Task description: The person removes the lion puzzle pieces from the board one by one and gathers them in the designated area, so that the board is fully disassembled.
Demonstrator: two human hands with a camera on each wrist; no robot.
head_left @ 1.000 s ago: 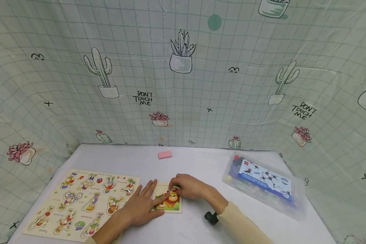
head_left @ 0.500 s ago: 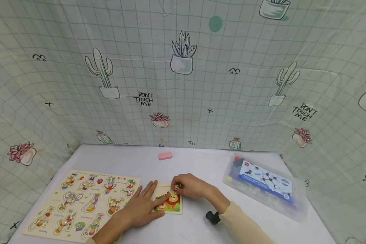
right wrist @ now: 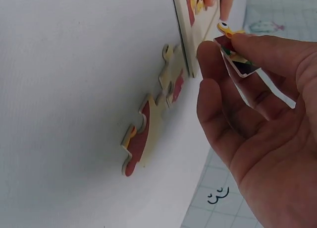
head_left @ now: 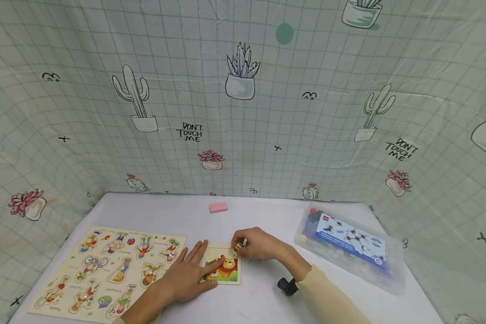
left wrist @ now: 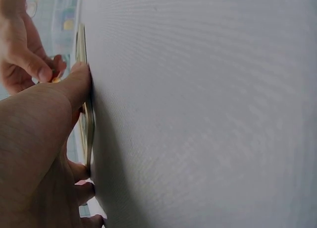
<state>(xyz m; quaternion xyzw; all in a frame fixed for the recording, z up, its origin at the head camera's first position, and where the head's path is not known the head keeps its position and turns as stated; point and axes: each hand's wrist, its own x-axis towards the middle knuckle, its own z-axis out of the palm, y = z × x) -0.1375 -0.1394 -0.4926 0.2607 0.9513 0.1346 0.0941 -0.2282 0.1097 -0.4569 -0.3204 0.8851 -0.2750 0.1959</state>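
Observation:
A small square jigsaw puzzle (head_left: 227, 276) with a lion picture lies on the table in the head view, its upper strip showing bare pale board. My left hand (head_left: 188, 274) rests on its left side, fingers stretched out, forefinger across the picture and thumb at the near edge. My right hand (head_left: 261, 243) pinches a puzzle piece (right wrist: 239, 59) between thumb and fingers, just over the puzzle's far right corner. In the right wrist view this piece is tilted, with dark red, yellow and an eye on it. Two loose puzzle pieces (right wrist: 141, 134) lie beneath the right hand.
A large wooden board (head_left: 74, 270) with sports figures lies at the left, partly under the left forearm. A pink eraser-like block (head_left: 218, 207) sits at the back. On the right is a clear plastic case (head_left: 348, 247) with a molecule label. A patterned cloth backdrop (head_left: 243, 135) rises behind the table.
My right hand has drawn slightly right and back from the puzzle's corner with the piece in its fingers. Loose pieces beneath it now show. The left hand stays in place.

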